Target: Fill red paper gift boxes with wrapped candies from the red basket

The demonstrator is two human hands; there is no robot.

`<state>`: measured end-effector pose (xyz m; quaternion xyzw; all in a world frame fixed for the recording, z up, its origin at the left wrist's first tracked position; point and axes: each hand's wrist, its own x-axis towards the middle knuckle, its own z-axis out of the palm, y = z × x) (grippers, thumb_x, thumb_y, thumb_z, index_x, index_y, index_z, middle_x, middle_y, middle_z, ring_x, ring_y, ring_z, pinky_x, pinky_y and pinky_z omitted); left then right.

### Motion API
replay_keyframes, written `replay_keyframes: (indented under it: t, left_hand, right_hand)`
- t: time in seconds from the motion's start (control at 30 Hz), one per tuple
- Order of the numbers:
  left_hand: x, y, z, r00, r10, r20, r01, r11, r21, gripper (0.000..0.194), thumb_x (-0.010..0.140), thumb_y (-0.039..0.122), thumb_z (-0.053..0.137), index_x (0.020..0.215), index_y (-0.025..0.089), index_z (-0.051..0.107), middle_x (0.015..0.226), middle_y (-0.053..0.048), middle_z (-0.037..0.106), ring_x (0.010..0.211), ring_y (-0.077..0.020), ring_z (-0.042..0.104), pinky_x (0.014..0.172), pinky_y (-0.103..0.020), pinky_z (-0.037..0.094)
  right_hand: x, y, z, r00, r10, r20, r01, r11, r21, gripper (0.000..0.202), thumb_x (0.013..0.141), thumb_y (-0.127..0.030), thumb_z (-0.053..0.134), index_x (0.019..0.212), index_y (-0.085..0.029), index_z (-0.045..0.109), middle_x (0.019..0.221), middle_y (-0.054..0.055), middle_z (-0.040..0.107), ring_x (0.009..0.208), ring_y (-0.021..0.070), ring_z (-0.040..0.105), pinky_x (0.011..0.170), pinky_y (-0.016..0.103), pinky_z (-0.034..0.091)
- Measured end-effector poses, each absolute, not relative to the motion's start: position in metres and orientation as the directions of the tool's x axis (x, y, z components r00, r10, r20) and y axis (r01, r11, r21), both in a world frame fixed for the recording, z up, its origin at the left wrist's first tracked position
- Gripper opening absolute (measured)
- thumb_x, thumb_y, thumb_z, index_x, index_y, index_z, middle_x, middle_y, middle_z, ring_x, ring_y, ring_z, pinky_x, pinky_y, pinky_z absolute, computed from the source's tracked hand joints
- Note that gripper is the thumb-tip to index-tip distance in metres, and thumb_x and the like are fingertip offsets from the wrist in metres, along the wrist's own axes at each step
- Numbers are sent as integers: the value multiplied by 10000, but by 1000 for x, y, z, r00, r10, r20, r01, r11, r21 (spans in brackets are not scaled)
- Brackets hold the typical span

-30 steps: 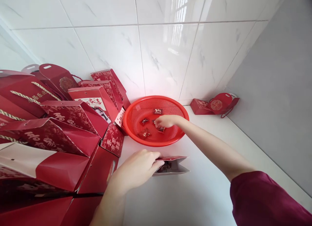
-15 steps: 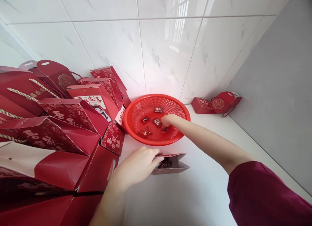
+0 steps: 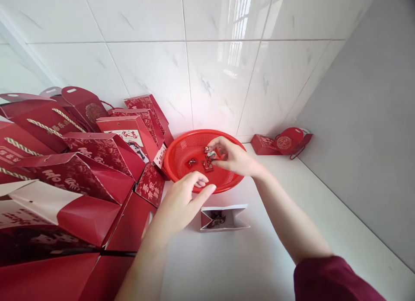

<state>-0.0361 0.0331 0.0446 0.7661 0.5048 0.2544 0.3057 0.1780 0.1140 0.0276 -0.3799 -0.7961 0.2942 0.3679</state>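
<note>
My right hand (image 3: 235,157) is over the red plastic basket (image 3: 173,173), thumb and fingers curled round a small wrapped candy (image 3: 211,154). Other dark red wrapped candies (image 3: 192,161) lie on the basket floor, some partly covered by my fingers. My left hand (image 3: 184,195) hovers at the basket's front rim, thumb and fingers apart, with nothing in it. Just in front of the basket stands a small paper gift box (image 3: 235,221), its top open and several wrapped pieces visible inside. Neither hand touches this box.
Many red gift boxes (image 3: 90,171) crowd the left side, some with twisted rope handles. Another red box (image 3: 267,144) with a rounded handle flap lies on the white counter (image 3: 259,266) at the right. A tiled wall (image 3: 145,72) rises behind the basket.
My left hand has let go of the open box and moved up to the basket's rim. My right hand has lifted from the basket floor, its fingers now round a candy.
</note>
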Motion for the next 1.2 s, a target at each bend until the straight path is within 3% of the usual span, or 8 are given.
replay_keyframes:
  t: [0.17,0.27,0.37,0.67,0.87,1.0,1.1,1.2]
  left_hand:
    - [-29,27,49,326,925,193,311,-298,902,312,932,482,531,1012,193,618,1044,-43,675,1012,-183,612,899,-289,461]
    - [-24,20,51,473,866,162,46,-208,977,297,924,447,565,996,167,637,981,-50,680,939,-177,628,846,-281,486]
    - [-20,14,50,553,829,90,-39,-82,996,229,890,389,634,907,161,644,844,-18,663,788,-143,616,728,-250,490]
    - [-21,4,53,502,862,66,114,-141,983,232,872,390,648,895,159,647,794,-8,619,758,-143,580,741,-266,486]
    - [-21,2,56,524,846,103,203,-242,949,256,903,414,593,903,160,629,851,-22,633,816,-161,584,762,-264,470]
    - [-28,5,59,514,847,137,204,-275,940,286,980,419,438,1024,185,595,899,-27,632,863,-166,596,789,-265,471]
    - [-36,13,60,560,816,139,340,-381,860,215,960,361,487,1023,204,619,1013,-36,638,960,-175,596,882,-276,457]
    - [-42,21,56,709,705,-16,516,-503,693,181,910,317,564,1001,236,699,1130,-42,632,1041,-198,592,967,-302,426]
  right_hand:
    - [183,36,38,-309,735,603,60,648,-759,658,827,-163,664,1402,-258,358,1079,51,652,975,183,638,828,343,540]
    - [178,12,35,-321,674,665,43,712,-701,662,824,-122,643,1413,-267,379,1072,49,658,1004,194,641,875,367,547]
    - [174,1,33,-332,638,695,91,755,-649,630,840,-121,631,1407,-273,401,1106,55,648,1018,196,633,922,392,540]
    - [177,-6,38,-360,557,749,348,824,-446,265,843,-234,678,1095,-229,595,1041,72,633,959,206,612,801,366,547]
    - [176,-3,34,-354,462,813,424,854,-301,223,826,-229,673,1039,-235,607,952,52,654,885,198,631,750,360,538]
    - [184,-3,37,-302,417,857,458,852,-254,289,822,-228,692,1098,-237,608,968,62,654,876,207,639,734,368,555]
    - [192,-3,38,-216,368,904,523,826,-211,317,819,-246,693,1126,-262,614,994,66,659,878,228,648,718,387,565]
    - [200,-1,38,-159,329,931,587,790,-179,320,807,-274,706,1118,-268,630,997,72,653,892,250,654,727,409,571]
